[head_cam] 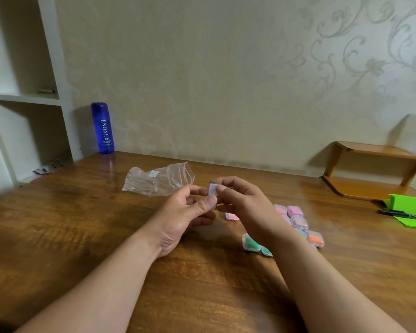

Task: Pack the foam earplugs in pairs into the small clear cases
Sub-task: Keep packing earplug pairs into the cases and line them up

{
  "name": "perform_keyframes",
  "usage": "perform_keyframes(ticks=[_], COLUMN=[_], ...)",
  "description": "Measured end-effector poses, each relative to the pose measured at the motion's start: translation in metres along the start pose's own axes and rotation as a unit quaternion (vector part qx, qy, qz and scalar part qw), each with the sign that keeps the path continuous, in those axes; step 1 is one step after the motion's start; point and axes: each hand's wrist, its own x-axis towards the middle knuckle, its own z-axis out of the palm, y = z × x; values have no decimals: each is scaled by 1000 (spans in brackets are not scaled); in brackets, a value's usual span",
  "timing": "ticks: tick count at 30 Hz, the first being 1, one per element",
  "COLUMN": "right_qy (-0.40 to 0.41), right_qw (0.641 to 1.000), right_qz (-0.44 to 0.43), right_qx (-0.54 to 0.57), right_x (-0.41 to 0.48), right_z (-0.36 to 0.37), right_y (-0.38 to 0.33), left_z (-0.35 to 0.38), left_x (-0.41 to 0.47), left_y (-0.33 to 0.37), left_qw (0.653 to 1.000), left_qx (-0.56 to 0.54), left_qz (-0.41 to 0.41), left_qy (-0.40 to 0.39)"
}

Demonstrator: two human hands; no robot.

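Both hands hold one small clear case (213,189) above the middle of the wooden table (82,224). My left hand (187,213) pinches its lower edge with thumb and forefinger. My right hand (240,200) grips it from the right with thumb and curled fingers. What the case holds is hidden. Behind my right wrist lie several small cases with coloured earplugs inside: a green one (251,242), an orange one (315,238), pink ones (295,211) and one more (232,216) nearer the hands.
A crumpled clear zip bag (159,180) lies behind the hands. A blue bottle (102,128) stands at the back left beside white shelves (24,99). At the right are a wooden rack (370,171), a green folder (411,212) and a black pen (404,215).
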Motion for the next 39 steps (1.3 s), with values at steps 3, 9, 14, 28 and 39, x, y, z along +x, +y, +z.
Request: perform_keyframes(ticks=[3,9,14,28,39], right_qy=[-5,14,0,-7,90], right_qw=[1000,998,998,999,994], right_qz=[-1,-32,-17,-17,-1], right_qx=[-5,-47,-62,-43,-58], right_x=[0,0,0,1,2], right_z=[0,6,11,16,2], right_y=[1,2,4,7,5], left_z=[-1,-4,-3,-8,-5], left_x=[-1,-1,2,6,-1], left_y=[-2,-3,-6,-4,8], left_qw=[1000,1000,999,998,981], left_qx=[9,5,20,3,-129], left_qz=[3,-23,-34,-53,-118], left_qy=[3,-7,11,23,-86])
